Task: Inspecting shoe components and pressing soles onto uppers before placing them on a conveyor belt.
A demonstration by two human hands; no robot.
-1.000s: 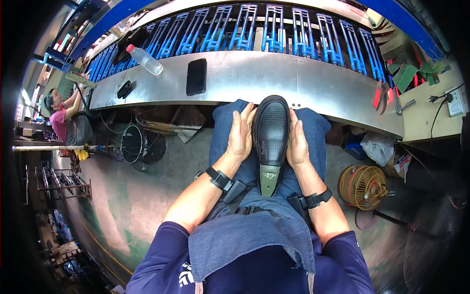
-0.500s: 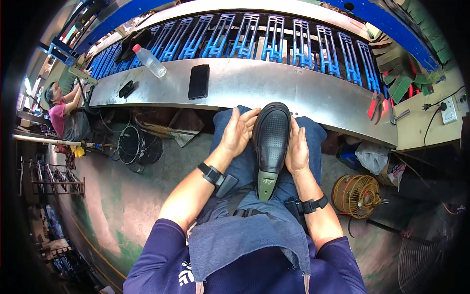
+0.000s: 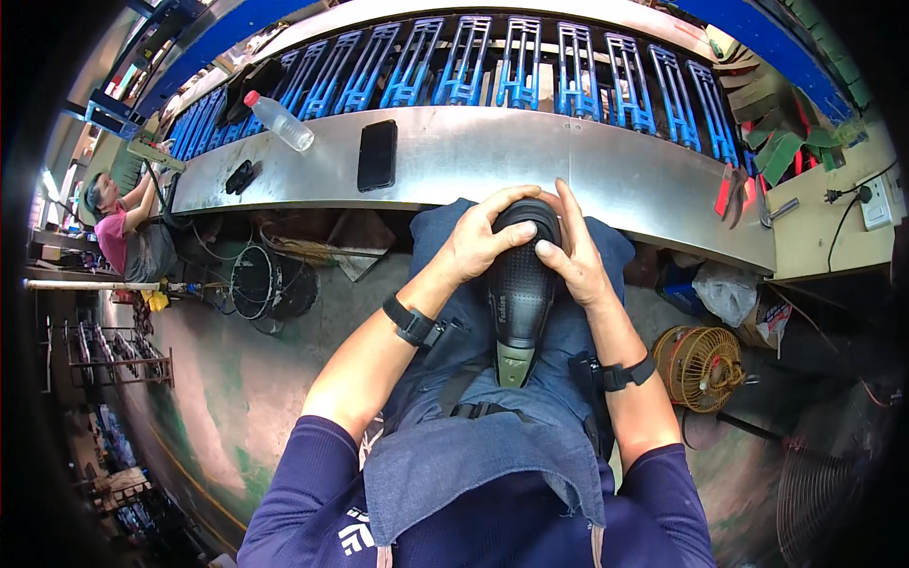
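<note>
A black shoe point(image 3: 523, 293) with a dotted, perforated surface sits over a green shoe last point(image 3: 514, 366), which sticks out at the end nearest me. It stands between my thighs, in front of the bench edge. My left hand point(image 3: 480, 237) is wrapped round the far end of the shoe from the left, its thumb pressed on top. From the other side my right hand point(image 3: 579, 260) grips the same end, thumb also on top and one finger pointing up. The fingers behind the shoe are partly hidden.
A metal bench point(image 3: 454, 156) spans the front, carrying a black phone point(image 3: 377, 154), a water bottle point(image 3: 281, 123) and a small black object point(image 3: 241, 177). Behind it runs a row of blue racks point(image 3: 464, 62). Red-handled pincers point(image 3: 728, 196) lie at right. A person point(image 3: 123, 227) sits far left.
My hands have gone from lying open along the shoe's sides to closing round its far end, thumbs on top. The shoe has tilted, showing more of its near part and less last.
</note>
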